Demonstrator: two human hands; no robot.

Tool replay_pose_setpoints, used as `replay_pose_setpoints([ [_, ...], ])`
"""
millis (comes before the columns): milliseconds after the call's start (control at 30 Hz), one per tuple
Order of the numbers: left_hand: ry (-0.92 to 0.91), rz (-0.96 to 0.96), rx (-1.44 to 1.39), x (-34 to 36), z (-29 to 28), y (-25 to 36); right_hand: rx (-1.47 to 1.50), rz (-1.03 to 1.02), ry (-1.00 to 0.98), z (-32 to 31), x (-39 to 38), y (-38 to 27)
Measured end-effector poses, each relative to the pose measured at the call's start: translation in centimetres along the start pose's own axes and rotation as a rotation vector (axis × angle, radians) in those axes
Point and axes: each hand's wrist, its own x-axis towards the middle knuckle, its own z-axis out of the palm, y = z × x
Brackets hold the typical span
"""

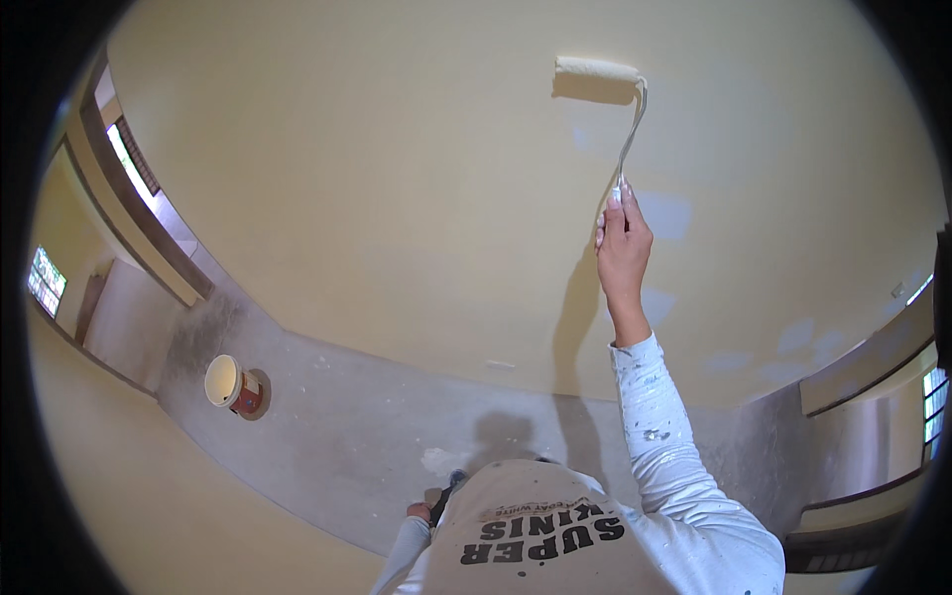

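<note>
Paint roller (598,69) in right hand (625,248), grip closed, left hand (419,512) grip unclear, dark lettering (543,543) across shirt (585,577)

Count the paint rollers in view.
1: the paint roller, held up in the right grip, before the cream wall; any behind the person's torso would be hidden.

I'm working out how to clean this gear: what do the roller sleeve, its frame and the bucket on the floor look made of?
Roller sleeve: probably fabric pile, matte and cream, with a soft-looking surface.
Frame: likely metal, thin and bent, with a slight greyish shine.
Bucket: perhaps plastic, given its smooth pale rim, but too small to be sure.
</note>
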Motion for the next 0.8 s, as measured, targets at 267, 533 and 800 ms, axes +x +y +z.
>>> replay_pose_setpoints([
  [267,0.011,0.007,-0.215,0.8,0.1,0.4,-0.198,0.054,0.033,-3.0,-5.9,8.8],
  [533,0.058,-0.109,-0.637,0.2,-0.1,-0.6,-0.02,-0.029,0.011,0.6,-0.3,2.1],
  [800,0.043,-0.095,-0.394,2.3,-0.7,0.3,-0.121,0.079,0.023,-1.2,-4.8,9.0],
])
